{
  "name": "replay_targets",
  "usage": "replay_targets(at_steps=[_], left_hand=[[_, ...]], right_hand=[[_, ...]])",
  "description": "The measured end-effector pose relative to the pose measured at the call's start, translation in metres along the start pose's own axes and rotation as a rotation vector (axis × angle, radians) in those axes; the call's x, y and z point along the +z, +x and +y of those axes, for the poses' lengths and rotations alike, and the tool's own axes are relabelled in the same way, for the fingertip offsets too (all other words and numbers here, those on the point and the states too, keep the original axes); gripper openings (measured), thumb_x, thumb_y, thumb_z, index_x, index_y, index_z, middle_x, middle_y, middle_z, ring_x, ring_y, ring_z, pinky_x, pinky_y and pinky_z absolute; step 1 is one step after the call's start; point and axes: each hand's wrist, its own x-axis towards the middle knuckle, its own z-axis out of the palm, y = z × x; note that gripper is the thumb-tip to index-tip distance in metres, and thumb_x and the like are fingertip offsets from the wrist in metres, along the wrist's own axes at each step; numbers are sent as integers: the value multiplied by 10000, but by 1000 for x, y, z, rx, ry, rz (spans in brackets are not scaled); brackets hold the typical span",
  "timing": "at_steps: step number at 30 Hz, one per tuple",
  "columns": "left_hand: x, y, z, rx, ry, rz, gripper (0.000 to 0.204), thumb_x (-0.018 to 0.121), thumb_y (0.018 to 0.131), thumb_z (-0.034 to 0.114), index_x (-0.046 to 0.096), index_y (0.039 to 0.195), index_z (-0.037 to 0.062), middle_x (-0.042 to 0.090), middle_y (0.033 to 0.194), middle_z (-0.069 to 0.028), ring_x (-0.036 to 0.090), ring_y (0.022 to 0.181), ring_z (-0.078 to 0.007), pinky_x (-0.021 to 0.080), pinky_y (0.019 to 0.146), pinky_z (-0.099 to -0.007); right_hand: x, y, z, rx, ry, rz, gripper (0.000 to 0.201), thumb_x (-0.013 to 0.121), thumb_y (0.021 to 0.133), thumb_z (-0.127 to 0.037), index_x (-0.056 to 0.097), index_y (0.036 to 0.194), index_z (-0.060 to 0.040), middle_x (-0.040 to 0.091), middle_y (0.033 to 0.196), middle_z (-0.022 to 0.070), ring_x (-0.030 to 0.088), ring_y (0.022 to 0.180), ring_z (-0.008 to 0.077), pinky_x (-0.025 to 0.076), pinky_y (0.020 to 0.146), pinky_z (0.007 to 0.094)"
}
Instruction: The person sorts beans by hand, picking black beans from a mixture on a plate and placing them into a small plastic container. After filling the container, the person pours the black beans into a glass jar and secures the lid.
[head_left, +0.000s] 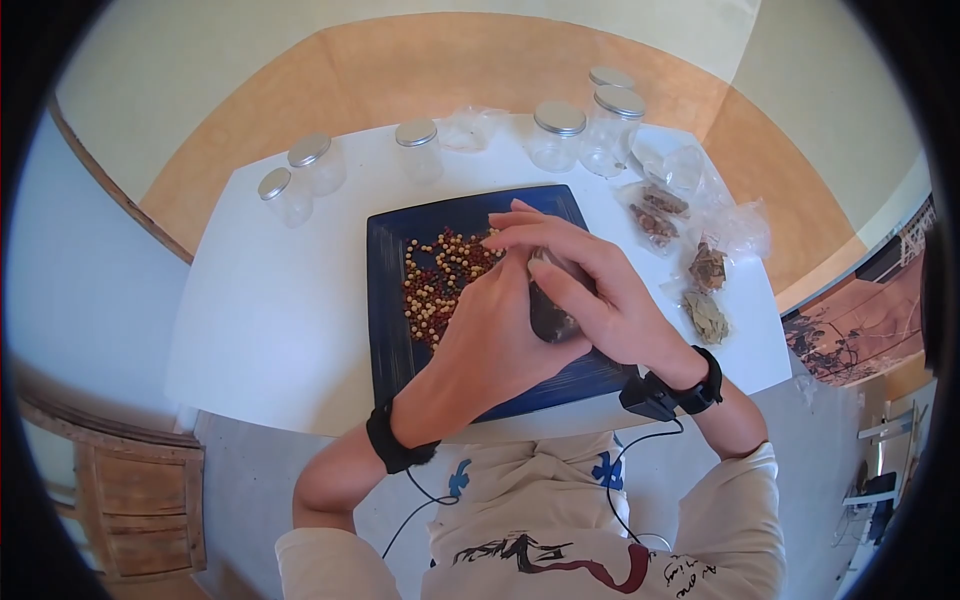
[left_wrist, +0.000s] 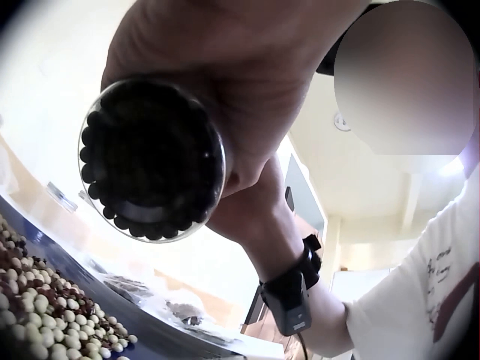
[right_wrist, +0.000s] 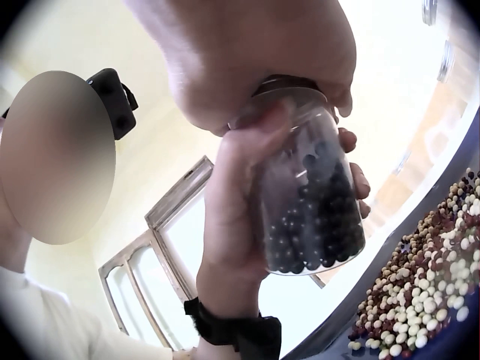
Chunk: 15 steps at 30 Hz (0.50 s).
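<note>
A clear jar [right_wrist: 319, 217] partly filled with black round beads is held above the blue tray [head_left: 385, 360]. The left hand [head_left: 490, 325] grips the jar's body, its fingers wrapped round the side in the right wrist view. Over the jar's top lies the right hand [head_left: 605, 290], its fingers around the lid end, which it mostly hides. In the left wrist view the jar's round base [left_wrist: 150, 161] faces the camera, dark with beads. Mixed cream and dark red beads [head_left: 430, 300] lie spread in the tray, left of the hands.
Silver-lidded clear jars stand along the white table's [head_left: 270, 330] back edge, among them one jar [head_left: 418, 155] behind the tray. On the right lie clear bags of dried pieces, including one bag of leaves [head_left: 706, 318]. Cables hang from both wrist straps.
</note>
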Motion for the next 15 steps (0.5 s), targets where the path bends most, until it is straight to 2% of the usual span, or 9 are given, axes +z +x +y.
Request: replay_targets(at_steps=[2,3,5,9,11,12,14,15], left_hand=[[2,2,6,-55,69,7,769,944,722,161,514,1322,-53,743,1050,-201,759,948,-392,600,800,-419],[3,4,7,-55,74,6,769,944,722,161,514,1322,-53,743,1050,-201,759,948,-392,600,800,-419],[4,8,8,57,255,80,801,942,730,173,494,1356,-48,731,1101,-227,747,968,-418,601,804,-436],[7,19,-8,115,334,111,837,944,730,190,485,1389,-47,699,1186,-260,723,1043,-438,597,850,-452],[0,35,-23,232,504,159,872,972,729,245,502,1406,-40,670,1256,-265,698,1144,-406,579,925,-433],[-4,47,-33,238,506,149,872,972,729,245,502,1406,-40,670,1256,-265,698,1144,-406,579,925,-433],[-11,78,-57,125,349,150,889,996,723,328,544,1400,-31,655,1313,-241,667,1218,-352,550,996,-418],[-15,94,-68,18,367,126,901,1001,715,372,563,1394,-28,658,1319,-223,657,1232,-330,542,1015,-411]], right_hand=[[1,3,3,-44,22,9,358,581,1032,-116,670,1361,-4,723,1309,188,677,1257,316,415,1216,449],[2,3,3,-60,31,12,370,580,1037,-121,661,1380,-8,717,1325,184,676,1260,310,428,1203,439],[7,4,-2,146,198,146,422,578,1060,-146,603,1463,-20,703,1364,167,671,1263,268,469,1144,397],[0,6,10,165,227,134,495,594,1091,-217,518,1539,-20,644,1455,177,628,1321,248,486,1116,375],[-4,7,18,135,105,251,558,614,1104,-288,471,1569,-14,572,1529,199,582,1380,268,466,1141,383],[-12,7,19,134,109,262,558,614,1104,-287,471,1569,-14,572,1529,199,582,1380,268,466,1141,383],[-33,2,19,105,20,345,614,621,1104,-345,438,1586,-11,517,1574,213,539,1425,279,438,1168,382],[-39,-3,17,119,70,319,616,650,1089,-326,444,1578,-13,538,1549,220,536,1434,290,411,1192,379]])
